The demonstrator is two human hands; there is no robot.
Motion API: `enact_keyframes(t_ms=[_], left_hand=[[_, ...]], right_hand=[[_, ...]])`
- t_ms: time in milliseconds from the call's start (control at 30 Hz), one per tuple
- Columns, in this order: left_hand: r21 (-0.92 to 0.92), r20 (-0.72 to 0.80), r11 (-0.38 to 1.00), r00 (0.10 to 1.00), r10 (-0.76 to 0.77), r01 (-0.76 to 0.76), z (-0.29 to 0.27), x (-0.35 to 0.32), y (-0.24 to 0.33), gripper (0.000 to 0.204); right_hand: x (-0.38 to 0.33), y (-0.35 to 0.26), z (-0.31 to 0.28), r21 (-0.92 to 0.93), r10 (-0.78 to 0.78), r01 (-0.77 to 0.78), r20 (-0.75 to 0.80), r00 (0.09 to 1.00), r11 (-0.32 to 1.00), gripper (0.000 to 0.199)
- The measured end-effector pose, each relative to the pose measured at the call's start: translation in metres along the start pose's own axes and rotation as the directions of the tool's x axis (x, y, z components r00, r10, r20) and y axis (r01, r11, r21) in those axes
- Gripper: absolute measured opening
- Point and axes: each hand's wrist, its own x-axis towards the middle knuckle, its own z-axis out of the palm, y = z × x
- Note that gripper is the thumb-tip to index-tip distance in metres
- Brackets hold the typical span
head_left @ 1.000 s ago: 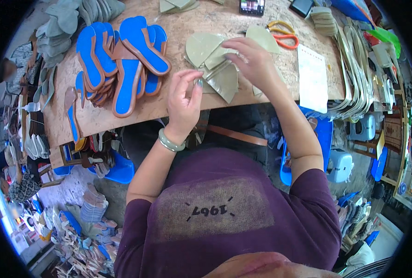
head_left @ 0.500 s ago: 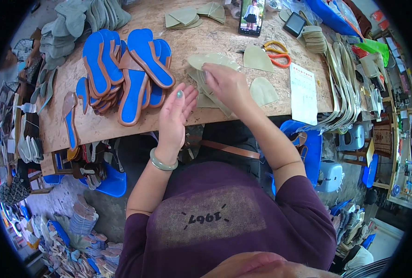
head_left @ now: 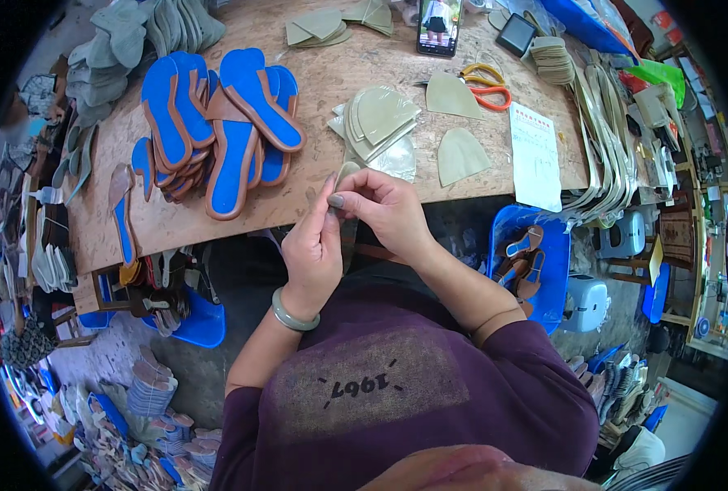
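At the table's front edge my left hand (head_left: 313, 245) and my right hand (head_left: 387, 211) meet, fingertips pinched together. Between them is a thin beige piece (head_left: 348, 169) with a rounded end, partly hidden by my fingers. Just beyond my hands lies a fanned pile of half-oval beige pieces (head_left: 384, 116), with clear plastic film (head_left: 396, 159) under its near side. To its right two single pieces of the same shape, a near one (head_left: 462, 157) and a far one (head_left: 452, 94), rest flat. Left of my hands are stacked blue insoles with brown edging (head_left: 234, 164).
Orange-handled scissors (head_left: 488, 88), a written paper sheet (head_left: 536, 159) and a phone (head_left: 439, 31) lie on the table (head_left: 298, 196). Long beige strips (head_left: 613, 155) hang over its right edge. Below stands a blue bin (head_left: 552, 270) of brown-edged pieces. Grey soles (head_left: 106, 61) are heaped far left.
My right hand has drawn back from the beige pile toward me with one piece. My left hand has come in to meet it, and both now pinch that piece.
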Motion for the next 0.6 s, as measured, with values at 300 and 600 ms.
enact_keyframes(t_ms=[300, 600], left_hand=[[0.321, 0.000, 0.912, 0.963, 0.269, -0.255, -0.002, -0.002, -0.017, 0.041], [0.293, -0.020, 0.935, 0.977, 0.214, -0.198, -0.001, 0.000, -0.012, 0.037]], right_hand=[[-0.009, 0.007, 0.006, -0.007, 0.085, -0.086, -0.027, 0.996, 0.996, 0.020], [-0.003, 0.007, 0.007, -0.207, -0.064, 0.054, -0.042, 0.997, 0.977, 0.019]])
